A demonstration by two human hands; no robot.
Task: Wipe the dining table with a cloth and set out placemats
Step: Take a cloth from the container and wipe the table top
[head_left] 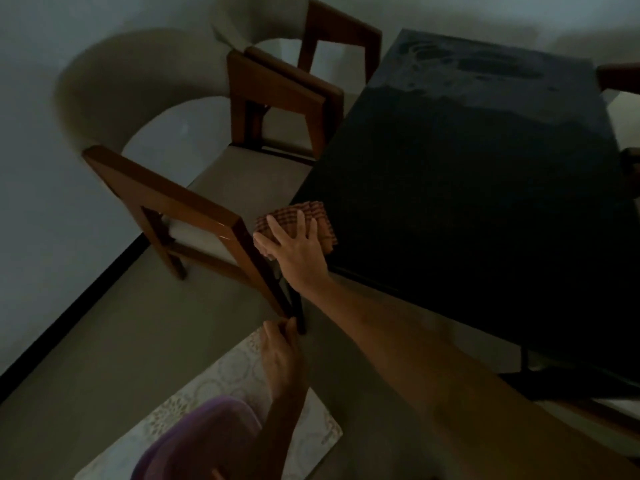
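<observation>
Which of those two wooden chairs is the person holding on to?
The nearer chair: the left hand grips its back by a post. The farther chair stands untouched. The right hand presses the checked cloth on the table.

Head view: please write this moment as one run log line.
right hand: presses cloth at table corner | left hand: holds placemat | placemats: not yet set

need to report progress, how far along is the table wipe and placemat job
Done: the far end of the table shows smeary wipe streaks. In hand: the right hand presses the checked cloth flat at the near left corner, while the left hand holds a patterned placemat below the table edge. Left: no placemat lies on the table yet.
</observation>
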